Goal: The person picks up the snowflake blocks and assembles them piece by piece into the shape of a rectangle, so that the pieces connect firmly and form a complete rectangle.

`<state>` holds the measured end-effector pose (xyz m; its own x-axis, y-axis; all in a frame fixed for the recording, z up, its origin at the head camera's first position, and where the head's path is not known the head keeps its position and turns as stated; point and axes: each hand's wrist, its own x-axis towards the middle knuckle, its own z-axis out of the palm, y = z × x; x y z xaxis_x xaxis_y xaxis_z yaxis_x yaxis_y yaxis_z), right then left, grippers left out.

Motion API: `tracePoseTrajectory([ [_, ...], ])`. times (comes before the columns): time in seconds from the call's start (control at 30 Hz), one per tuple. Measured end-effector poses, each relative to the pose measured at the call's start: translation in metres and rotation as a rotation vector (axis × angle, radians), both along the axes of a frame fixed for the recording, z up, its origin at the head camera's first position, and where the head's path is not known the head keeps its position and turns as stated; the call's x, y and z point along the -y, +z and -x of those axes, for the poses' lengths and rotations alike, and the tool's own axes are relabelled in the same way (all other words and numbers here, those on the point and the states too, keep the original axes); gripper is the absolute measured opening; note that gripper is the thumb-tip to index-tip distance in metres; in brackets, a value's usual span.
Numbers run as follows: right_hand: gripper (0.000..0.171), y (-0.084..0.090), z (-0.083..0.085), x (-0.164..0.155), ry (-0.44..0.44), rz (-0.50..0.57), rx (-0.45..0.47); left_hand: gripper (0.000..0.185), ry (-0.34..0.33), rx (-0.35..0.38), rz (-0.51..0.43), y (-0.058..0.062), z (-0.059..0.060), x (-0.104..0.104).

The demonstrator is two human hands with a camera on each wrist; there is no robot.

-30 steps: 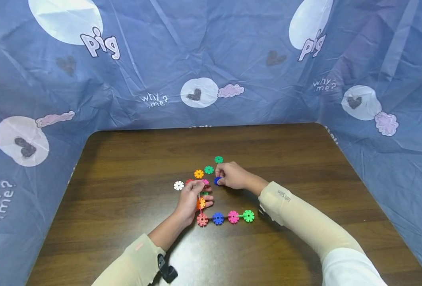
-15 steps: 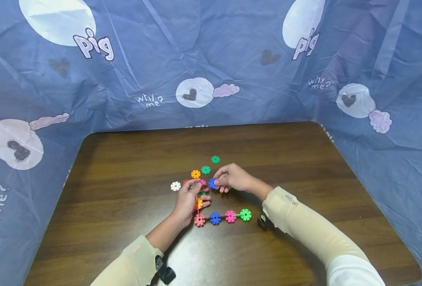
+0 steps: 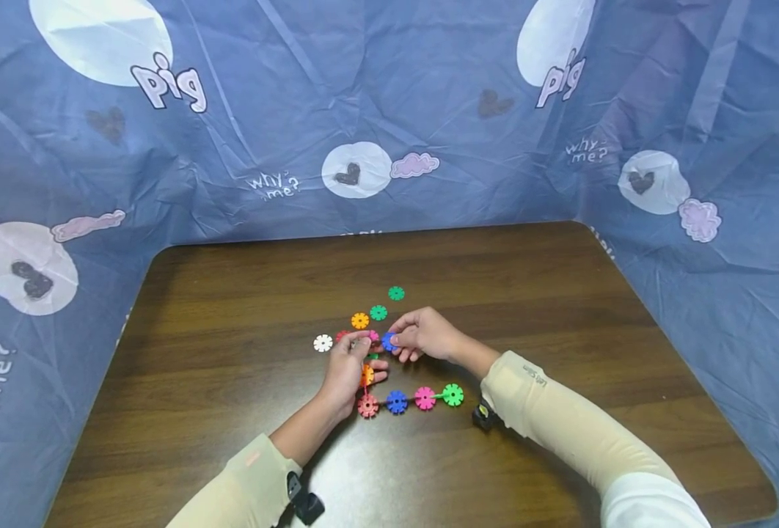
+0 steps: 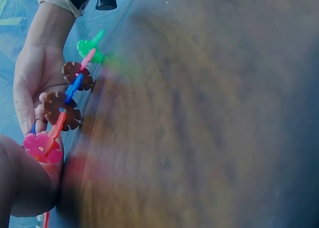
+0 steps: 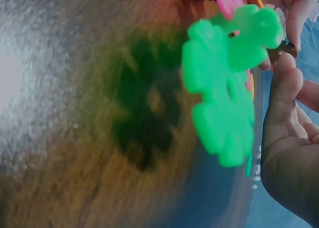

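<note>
My left hand (image 3: 345, 372) grips one end of a chain of interlocking notched plastic discs; fingers cover part of it. From there the chain runs right through a salmon disc (image 3: 367, 405), a blue disc (image 3: 397, 402), a pink disc (image 3: 425, 398) and a bright green disc (image 3: 452, 394). Between thumb and fingers my right hand (image 3: 427, 336) pinches another blue disc (image 3: 389, 342), close to the left fingertips. In the left wrist view, brown discs (image 4: 62, 110) sit crosswise between coloured ones. Green discs (image 5: 222, 93) loom large in the right wrist view.
Beyond the hands, loose discs lie on the wooden table (image 3: 231, 308): a white disc (image 3: 323, 343), an orange disc (image 3: 359, 320) and a green disc (image 3: 378, 312), with a second green one (image 3: 396, 293) farther back. A blue printed cloth (image 3: 231, 147) hangs behind the table.
My right hand has raised the blue disc off the table and brought it left and nearer to the left hand. The left hand keeps its grip on the chain. The head view has shifted slightly.
</note>
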<state>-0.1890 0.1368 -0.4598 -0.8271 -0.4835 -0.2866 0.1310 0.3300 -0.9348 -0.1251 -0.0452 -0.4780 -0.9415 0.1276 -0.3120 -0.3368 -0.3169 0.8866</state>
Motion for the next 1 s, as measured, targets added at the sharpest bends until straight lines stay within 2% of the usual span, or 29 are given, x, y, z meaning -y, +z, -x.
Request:
tracePoseTrajectory([
  [0.43, 0.016, 0.0022, -0.0023, -0.0017, -0.028, -0.005, -0.003, 0.036, 0.001, -0.013, 0.019, 0.0005, -0.0007, -0.0018],
  [1.0, 0.017, 0.0002, -0.0029, 0.0016, -0.012, 0.037, -0.002, 0.031, 0.007, -0.028, 0.036, -0.0003, -0.0014, -0.0032],
])
